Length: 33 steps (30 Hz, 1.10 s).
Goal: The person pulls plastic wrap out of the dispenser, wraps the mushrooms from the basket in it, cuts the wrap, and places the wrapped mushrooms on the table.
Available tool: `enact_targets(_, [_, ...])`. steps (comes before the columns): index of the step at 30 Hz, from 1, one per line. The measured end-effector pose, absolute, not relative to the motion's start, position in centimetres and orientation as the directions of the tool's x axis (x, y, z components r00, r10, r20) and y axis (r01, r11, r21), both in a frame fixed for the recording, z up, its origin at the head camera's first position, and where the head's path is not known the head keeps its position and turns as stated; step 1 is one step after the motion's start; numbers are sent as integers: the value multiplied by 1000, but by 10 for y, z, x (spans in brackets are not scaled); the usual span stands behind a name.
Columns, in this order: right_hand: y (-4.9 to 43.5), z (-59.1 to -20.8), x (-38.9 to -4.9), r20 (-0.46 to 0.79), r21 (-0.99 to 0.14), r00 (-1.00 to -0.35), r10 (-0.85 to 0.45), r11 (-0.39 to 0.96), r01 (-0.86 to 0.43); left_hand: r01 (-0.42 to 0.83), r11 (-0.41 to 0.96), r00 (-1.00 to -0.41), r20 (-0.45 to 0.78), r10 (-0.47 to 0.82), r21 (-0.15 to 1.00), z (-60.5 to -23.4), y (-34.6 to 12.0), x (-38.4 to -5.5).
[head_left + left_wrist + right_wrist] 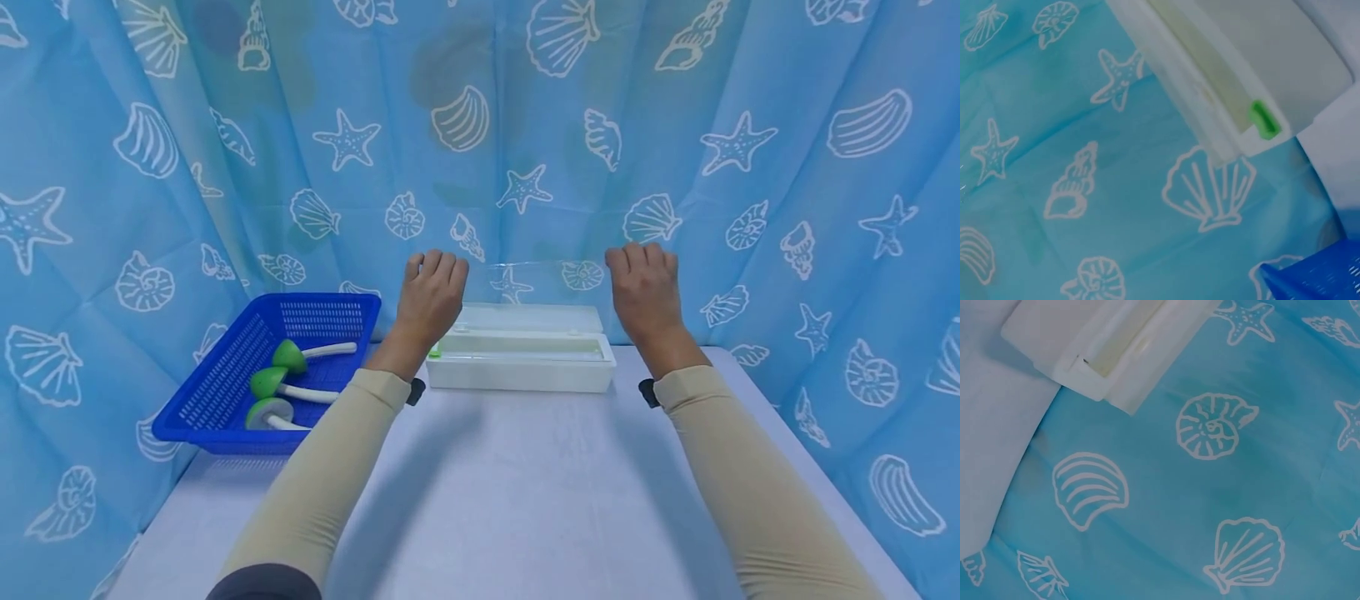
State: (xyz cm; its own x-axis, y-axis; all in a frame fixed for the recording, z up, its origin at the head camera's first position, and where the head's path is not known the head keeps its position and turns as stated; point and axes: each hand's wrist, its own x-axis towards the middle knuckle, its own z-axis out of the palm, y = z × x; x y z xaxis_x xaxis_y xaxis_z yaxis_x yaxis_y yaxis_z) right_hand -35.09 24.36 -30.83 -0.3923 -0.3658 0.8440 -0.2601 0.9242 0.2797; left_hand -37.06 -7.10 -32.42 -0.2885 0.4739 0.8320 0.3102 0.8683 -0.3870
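A clear sheet of cling film (536, 283) stretches between both raised hands, its upper edge faintly visible against the curtain. My left hand (433, 292) pinches its left end, fingers curled. At the other end my right hand (645, 283) pinches it the same way. Below and between them sits a white cling film dispenser box (521, 375) on the table, its lid (528, 317) raised at the back. A green cutter slider (435, 353) is at the box's left end, also seen in the left wrist view as a green slider (1265, 120). Neither wrist view shows the hands.
A blue plastic basket (206, 437) stands at the table's left, holding three mushroom-shaped things (272, 382) with green caps and white stems. The white table (540, 500) reaches back to a blue curtain (480, 192) with shell and starfish prints.
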Motion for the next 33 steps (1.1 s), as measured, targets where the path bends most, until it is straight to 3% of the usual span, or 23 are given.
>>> enact_targets(11, [245, -298, -349, 869, 275, -330, -368, 915, -295, 331, 854, -326, 801, 503, -401, -307, -73, -364])
enact_targets(21, [247, -280, -352, 880, 294, -292, -376, 911, -288, 350, 835, -296, 795, 529, -425, -294, -74, -361])
enact_targets(29, [247, -268, -352, 881, 294, -290, -373, 913, -283, 360, 824, -236, 812, 534, -438, -283, -74, -359])
enact_targets(33, [247, -263, -350, 882, 296, -282, -377, 910, -290, 361, 822, -239, 808, 538, -441, -277, -75, -359])
